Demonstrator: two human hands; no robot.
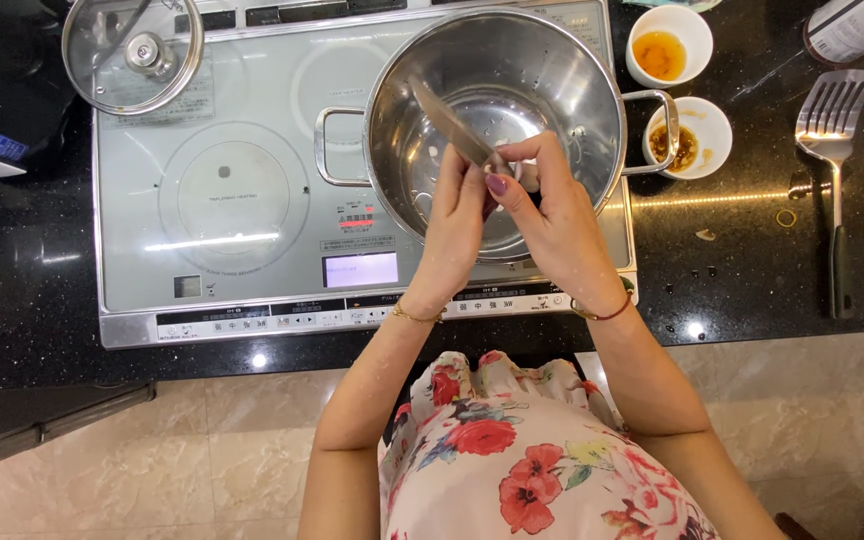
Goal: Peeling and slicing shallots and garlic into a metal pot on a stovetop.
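Knife (449,125) was held over steel pot (552,60) on induction cooktop (232,190). My left hand (457,225) was clamped on its handle; my right hand (552,215) pinched something small at blade base, kind unclear. Blade judged stiff, sharp, probably slippery; safest hold was handle.

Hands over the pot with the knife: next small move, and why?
Probably keep both hands where they are and ease the knife blade a little further through whatever the fingertips pinch. The item itself is hidden, but the hands meet right above the open steel pot, so any cut pieces would drop inside.
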